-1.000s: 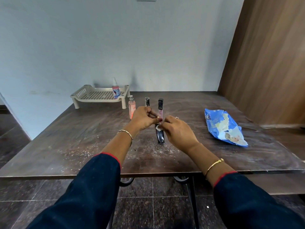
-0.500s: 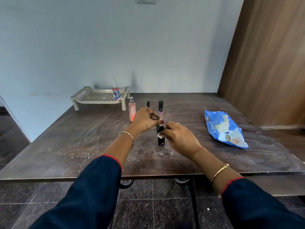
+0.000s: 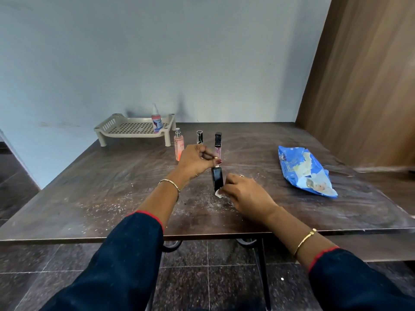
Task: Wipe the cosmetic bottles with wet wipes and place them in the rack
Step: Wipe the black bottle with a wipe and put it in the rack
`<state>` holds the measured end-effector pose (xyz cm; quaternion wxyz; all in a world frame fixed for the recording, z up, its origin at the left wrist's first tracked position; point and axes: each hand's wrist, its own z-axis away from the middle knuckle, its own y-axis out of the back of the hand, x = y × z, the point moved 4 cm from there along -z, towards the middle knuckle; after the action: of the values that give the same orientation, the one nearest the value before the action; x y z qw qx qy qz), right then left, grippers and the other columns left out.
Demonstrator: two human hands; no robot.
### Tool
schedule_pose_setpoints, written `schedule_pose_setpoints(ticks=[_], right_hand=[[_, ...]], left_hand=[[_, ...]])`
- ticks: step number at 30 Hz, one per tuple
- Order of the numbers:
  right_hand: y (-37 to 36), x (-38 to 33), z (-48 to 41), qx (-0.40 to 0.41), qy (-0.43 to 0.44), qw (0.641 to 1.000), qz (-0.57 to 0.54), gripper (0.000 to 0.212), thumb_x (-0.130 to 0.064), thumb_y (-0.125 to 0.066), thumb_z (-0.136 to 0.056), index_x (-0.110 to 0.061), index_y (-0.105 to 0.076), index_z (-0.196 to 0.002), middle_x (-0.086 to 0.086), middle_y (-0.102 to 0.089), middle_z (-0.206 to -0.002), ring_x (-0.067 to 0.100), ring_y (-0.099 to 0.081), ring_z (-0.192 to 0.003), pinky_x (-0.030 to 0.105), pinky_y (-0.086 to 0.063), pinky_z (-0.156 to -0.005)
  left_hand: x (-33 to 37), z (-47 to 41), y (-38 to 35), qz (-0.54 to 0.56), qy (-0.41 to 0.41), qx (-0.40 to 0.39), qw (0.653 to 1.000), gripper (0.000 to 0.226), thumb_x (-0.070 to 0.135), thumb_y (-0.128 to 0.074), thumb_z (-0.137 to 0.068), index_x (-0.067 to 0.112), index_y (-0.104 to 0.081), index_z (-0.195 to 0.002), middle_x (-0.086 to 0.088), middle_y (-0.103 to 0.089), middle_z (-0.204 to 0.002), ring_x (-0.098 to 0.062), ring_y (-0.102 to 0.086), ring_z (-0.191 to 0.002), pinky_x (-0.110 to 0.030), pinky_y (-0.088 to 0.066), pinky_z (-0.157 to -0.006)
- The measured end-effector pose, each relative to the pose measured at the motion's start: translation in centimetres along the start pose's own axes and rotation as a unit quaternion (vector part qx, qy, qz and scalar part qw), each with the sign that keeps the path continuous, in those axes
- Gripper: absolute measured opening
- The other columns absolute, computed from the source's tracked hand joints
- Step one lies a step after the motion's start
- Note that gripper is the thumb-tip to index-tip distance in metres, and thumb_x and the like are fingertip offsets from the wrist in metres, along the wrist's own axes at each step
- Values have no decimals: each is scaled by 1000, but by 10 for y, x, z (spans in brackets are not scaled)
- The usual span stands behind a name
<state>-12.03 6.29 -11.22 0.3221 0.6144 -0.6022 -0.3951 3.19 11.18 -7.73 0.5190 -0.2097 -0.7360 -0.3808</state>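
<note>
My dusty brown table (image 3: pixel 112 187) carries a rack (image 3: pixel 134 130) upper left, three bottles (image 3: pixel 179 144) centre, a blue packet (image 3: pixel 303 170) right.

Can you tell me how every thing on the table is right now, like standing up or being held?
Black bottle: upright, held at its top by the left hand.
Wipe: pressed to the black bottle by the right hand.
Pink bottle: standing.
Two tubes: standing.
Spray bottle: standing in the rack.
Wipes pack: lying flat.
</note>
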Motion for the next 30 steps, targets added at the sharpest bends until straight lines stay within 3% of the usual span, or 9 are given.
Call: schedule_pose_setpoints(ticks=[5,10,15,19,22,26,30], right_hand=[[5,1,3,-29,30,999,10,14,-2,-74,-75,-10,-72,-86,5,-61,-84,25,-61,-63,27,-47,-52],[24,19,-12,74,-68,994,-39,14,-5,-68,-83,-14,-73,-93,-1,-59,-87,20,-61,-74,30,-51,-64],[21,-4,-25,75,-30,997,-3,13,-8,-64,-87,-12,-72,-97,4,-62,-94,25,-62,-76,37,-53,-61],[5,-8,-20,27,-16,999,37,16,-8,-64,-87,-12,-71,-100,4,-61,-105,26,-63,-78,40,-55,-60],[-4,-10,-10,-17,-9,999,42,21,-3,-62,-85,-11,-71,-103,5,-61,-102,29,-62,-76,39,-51,-58],[-10,-12,-1,-46,0,998,49,20,-6,-59,-88,-13,-71,-102,3,-59,-100,27,-60,-74,39,-51,-58],[-11,-5,2,-65,-1,997,43,22,-6,-55,-87,-12,-70,-102,4,-60,-106,31,-63,-81,43,-53,-64]], left_hand=[[2,5,0,-6,-13,8,1000,21,-1,-79,-71,1,-71,-90,-4,-69,-78,7,-62,-59,-10,-52,-66],[5,9,0,5,-16,7,1000,19,3,-81,-69,5,-71,-86,-4,-70,-77,-2,-64,-63,-10,-51,-62],[7,11,0,21,3,4,1000,22,-8,-75,-72,-7,-68,-93,-7,-66,-73,-2,-64,-56,-11,-51,-58],[6,8,1,-3,-2,12,1000,18,-1,-79,-70,7,-72,-85,-6,-71,-79,-10,-67,-70,-19,-56,-71],[4,8,1,0,-9,11,1000,19,2,-81,-68,16,-70,-77,-2,-71,-78,-8,-67,-71,-21,-56,-74],[5,10,1,4,-18,9,1000,21,2,-82,-68,19,-70,-74,-1,-71,-77,-10,-67,-73,-23,-57,-75],[6,11,0,2,-11,6,1000,17,2,-81,-69,10,-71,-80,-2,-70,-78,-3,-64,-66,-14,-54,-68]])
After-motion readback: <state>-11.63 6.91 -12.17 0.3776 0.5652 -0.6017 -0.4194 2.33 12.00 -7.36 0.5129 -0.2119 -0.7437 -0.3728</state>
